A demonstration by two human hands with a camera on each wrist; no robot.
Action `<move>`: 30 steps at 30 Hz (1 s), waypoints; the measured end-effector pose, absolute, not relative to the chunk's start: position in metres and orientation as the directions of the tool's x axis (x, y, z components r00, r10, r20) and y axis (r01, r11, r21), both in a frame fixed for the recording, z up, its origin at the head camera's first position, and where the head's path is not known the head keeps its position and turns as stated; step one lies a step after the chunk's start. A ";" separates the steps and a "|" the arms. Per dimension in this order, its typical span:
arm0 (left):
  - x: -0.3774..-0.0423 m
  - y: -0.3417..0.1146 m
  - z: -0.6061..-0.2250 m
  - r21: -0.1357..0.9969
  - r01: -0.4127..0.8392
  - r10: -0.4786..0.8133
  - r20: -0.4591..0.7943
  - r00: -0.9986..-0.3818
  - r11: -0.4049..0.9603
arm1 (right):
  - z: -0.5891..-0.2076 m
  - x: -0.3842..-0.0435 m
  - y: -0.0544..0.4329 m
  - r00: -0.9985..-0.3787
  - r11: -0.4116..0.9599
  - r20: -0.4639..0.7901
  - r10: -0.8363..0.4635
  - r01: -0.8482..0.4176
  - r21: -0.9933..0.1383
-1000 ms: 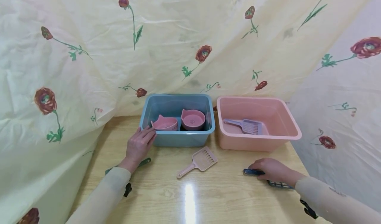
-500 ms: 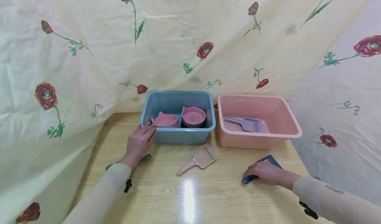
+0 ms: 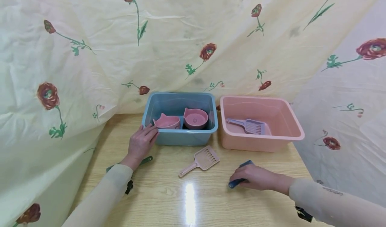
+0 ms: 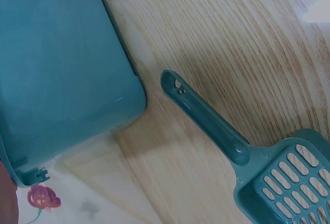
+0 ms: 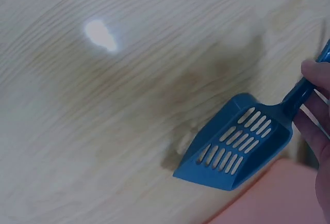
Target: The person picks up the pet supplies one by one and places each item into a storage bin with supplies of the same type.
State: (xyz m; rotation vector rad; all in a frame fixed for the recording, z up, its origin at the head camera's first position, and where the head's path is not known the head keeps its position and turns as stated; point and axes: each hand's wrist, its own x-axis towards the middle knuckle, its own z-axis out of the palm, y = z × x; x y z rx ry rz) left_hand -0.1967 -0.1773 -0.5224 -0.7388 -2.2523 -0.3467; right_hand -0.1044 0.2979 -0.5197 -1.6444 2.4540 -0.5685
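My right hand [image 3: 250,177] grips a dark blue litter scoop [image 5: 278,154] by its handle, above the table right of centre. The right wrist view shows thumb and fingers around the handle and the slotted head sticking out over the wood. My left hand [image 3: 141,144] rests at the front left corner of a blue bin [image 3: 184,138], fingers lying over the rim. Beneath that wrist a dark green litter scoop [image 4: 211,123] lies on the table, partly hidden by the forearm in the head view. Two pink cat-eared bowls, one left [image 3: 167,122] and one right [image 3: 196,118], sit inside the blue bin.
Right of the blue bin stands a pink bin [image 3: 262,143] holding a lilac litter scoop [image 3: 253,126]. A pale pink litter scoop [image 3: 206,158] lies on the wooden table [image 3: 163,193] between the hands. Flowered cloth [image 3: 169,36] hangs behind the bins and at both sides.
My right hand has brought the dark blue scoop leftward from the right side of the table, and the scoop has turned. The left hand has stayed at the blue bin's corner.
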 end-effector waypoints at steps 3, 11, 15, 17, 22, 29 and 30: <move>-0.197 -0.178 -0.522 0.030 0.601 0.405 0.712 -0.573 0.798 | -0.510 -0.103 0.280 -0.397 0.319 0.110 -0.911 -0.849 -0.422; -0.197 -0.178 -0.522 0.029 0.601 0.403 0.716 -0.570 0.799 | -0.484 -0.099 0.244 -0.408 0.279 0.199 -0.891 -0.838 -0.468; -0.197 -0.178 -0.522 0.038 0.609 0.403 0.717 -0.569 0.792 | -0.468 -0.099 0.234 -0.398 0.237 0.271 -0.877 -0.846 -0.477; -0.198 -0.178 -0.521 0.037 0.610 0.404 0.718 -0.567 0.792 | -0.457 -0.102 0.230 -0.407 0.224 0.301 -0.862 -0.840 -0.495; -0.199 -0.179 -0.522 0.031 0.617 0.407 0.725 -0.555 0.786 | -0.425 -0.113 0.223 -0.456 0.225 0.363 -0.813 -0.820 -0.526; -0.198 -0.179 -0.523 0.033 0.650 0.415 0.745 -0.523 0.759 | -0.381 -0.134 0.223 -0.536 0.245 0.460 -0.708 -0.797 -0.552; -0.198 -0.179 -0.523 0.034 0.650 0.414 0.746 -0.522 0.759 | -0.374 -0.137 0.222 -0.548 0.250 0.468 -0.693 -0.792 -0.557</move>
